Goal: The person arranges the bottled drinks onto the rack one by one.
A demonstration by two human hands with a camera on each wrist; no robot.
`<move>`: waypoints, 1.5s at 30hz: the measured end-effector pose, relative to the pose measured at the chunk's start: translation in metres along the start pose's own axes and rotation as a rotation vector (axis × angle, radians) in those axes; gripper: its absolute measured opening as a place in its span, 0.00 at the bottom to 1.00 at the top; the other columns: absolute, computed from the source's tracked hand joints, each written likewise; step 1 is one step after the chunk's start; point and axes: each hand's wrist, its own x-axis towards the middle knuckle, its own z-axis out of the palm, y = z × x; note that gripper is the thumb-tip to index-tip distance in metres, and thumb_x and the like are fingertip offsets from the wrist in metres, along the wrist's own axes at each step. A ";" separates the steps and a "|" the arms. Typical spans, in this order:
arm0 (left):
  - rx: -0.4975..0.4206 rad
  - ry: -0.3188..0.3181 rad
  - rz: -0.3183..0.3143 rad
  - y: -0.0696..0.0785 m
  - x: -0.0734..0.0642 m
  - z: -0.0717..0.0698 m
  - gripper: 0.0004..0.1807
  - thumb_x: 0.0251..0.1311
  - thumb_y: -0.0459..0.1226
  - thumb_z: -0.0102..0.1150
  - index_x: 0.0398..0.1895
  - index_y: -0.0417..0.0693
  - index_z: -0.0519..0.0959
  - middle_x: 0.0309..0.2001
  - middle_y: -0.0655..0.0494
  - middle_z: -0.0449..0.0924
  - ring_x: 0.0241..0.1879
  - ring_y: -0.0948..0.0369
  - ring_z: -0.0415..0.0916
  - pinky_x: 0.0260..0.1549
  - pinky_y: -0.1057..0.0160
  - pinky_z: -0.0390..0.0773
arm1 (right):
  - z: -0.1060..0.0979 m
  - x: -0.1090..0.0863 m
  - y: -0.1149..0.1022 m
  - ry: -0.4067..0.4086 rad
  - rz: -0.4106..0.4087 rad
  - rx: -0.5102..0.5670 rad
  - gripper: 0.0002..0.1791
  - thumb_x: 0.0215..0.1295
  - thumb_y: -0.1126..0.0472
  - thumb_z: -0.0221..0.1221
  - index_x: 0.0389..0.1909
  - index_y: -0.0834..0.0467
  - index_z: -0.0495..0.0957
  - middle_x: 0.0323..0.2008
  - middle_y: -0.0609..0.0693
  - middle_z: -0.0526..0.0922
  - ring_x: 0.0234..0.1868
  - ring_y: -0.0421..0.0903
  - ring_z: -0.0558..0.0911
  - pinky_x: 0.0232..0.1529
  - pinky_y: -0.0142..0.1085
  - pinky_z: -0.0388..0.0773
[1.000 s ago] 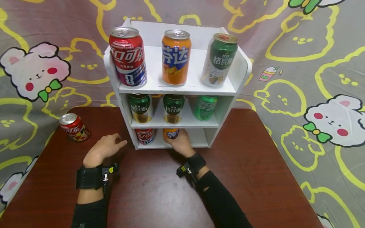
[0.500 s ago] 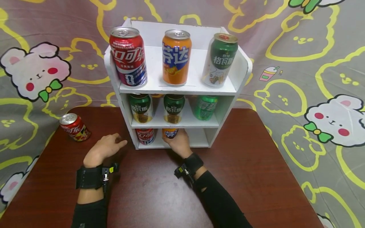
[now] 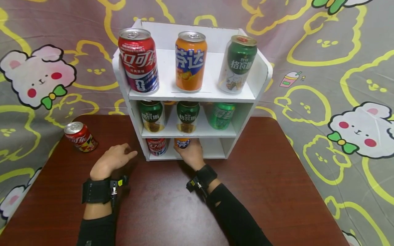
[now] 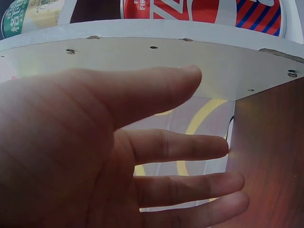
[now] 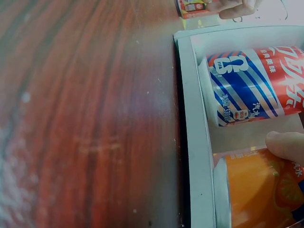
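On the bottom level of the white shelf rack (image 3: 212, 96), my right hand (image 3: 192, 153) grips an orange soda can (image 3: 183, 142). The can stands upright, and my hand hides part of it. In the right wrist view, a thumb (image 5: 287, 144) lies on the orange can's side. Left of it on the same level stands a red cola can (image 3: 157, 147), with a gap between the two. My left hand (image 3: 112, 159) holds nothing beside the rack's lower left. Its fingers are spread and loosely extended in the left wrist view.
Red (image 3: 139, 61), orange (image 3: 191, 63) and green-white (image 3: 238, 65) cans stand on the top level. The middle level bears two green-and-gold cans (image 3: 153, 117) and a green can (image 3: 222, 116). Another red cola can (image 3: 80, 137) stands on the brown table (image 3: 166, 205) at left.
My right hand has shifted slightly left along the bottom level with the orange soda can in its grip. My left hand has stayed in place.
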 end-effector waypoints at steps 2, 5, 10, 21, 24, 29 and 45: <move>-0.002 0.003 0.001 0.000 0.000 0.000 0.32 0.67 0.50 0.49 0.56 0.26 0.68 0.50 0.28 0.73 0.49 0.37 0.71 0.43 0.40 0.72 | 0.000 0.000 -0.001 0.001 0.002 -0.004 0.43 0.47 0.51 0.71 0.61 0.59 0.61 0.49 0.55 0.76 0.48 0.50 0.78 0.48 0.43 0.75; -0.003 0.010 0.002 0.000 0.001 0.000 0.32 0.66 0.50 0.49 0.56 0.26 0.68 0.50 0.28 0.73 0.49 0.37 0.71 0.43 0.40 0.72 | -0.001 0.000 -0.002 0.001 0.006 -0.014 0.43 0.47 0.50 0.71 0.61 0.59 0.61 0.49 0.55 0.76 0.49 0.50 0.78 0.48 0.43 0.75; 0.009 0.020 0.015 0.001 0.001 0.000 0.31 0.66 0.50 0.49 0.55 0.27 0.69 0.49 0.29 0.74 0.48 0.37 0.71 0.43 0.41 0.72 | -0.003 0.000 -0.003 -0.006 0.004 0.004 0.45 0.45 0.50 0.73 0.61 0.60 0.61 0.50 0.55 0.75 0.49 0.51 0.77 0.49 0.43 0.75; 0.012 -0.001 -0.002 0.002 0.000 0.002 0.32 0.67 0.50 0.49 0.56 0.26 0.68 0.50 0.29 0.73 0.49 0.37 0.71 0.44 0.41 0.72 | -0.027 -0.004 0.006 -0.164 -0.058 0.003 0.45 0.44 0.50 0.74 0.61 0.60 0.62 0.51 0.54 0.75 0.51 0.49 0.76 0.51 0.41 0.73; 0.016 -0.012 -0.009 0.001 0.000 0.002 0.33 0.67 0.51 0.49 0.57 0.26 0.67 0.50 0.29 0.72 0.50 0.37 0.70 0.44 0.41 0.72 | -0.041 -0.008 0.012 -0.249 -0.111 -0.072 0.40 0.48 0.50 0.72 0.59 0.62 0.67 0.52 0.56 0.75 0.52 0.51 0.76 0.52 0.42 0.73; 0.009 -0.020 -0.018 0.000 -0.001 0.006 0.33 0.66 0.50 0.49 0.57 0.26 0.67 0.51 0.29 0.72 0.50 0.37 0.70 0.44 0.40 0.72 | -0.065 -0.015 0.023 -0.379 -0.208 -0.185 0.29 0.57 0.50 0.65 0.54 0.66 0.73 0.50 0.58 0.77 0.50 0.52 0.77 0.50 0.43 0.74; 0.051 0.006 -0.067 -0.026 -0.011 0.009 0.36 0.66 0.52 0.49 0.58 0.23 0.65 0.51 0.25 0.70 0.49 0.33 0.69 0.42 0.37 0.71 | -0.144 -0.044 0.070 -0.517 -0.263 -0.194 0.15 0.63 0.55 0.61 0.45 0.60 0.79 0.40 0.48 0.81 0.42 0.44 0.79 0.43 0.42 0.76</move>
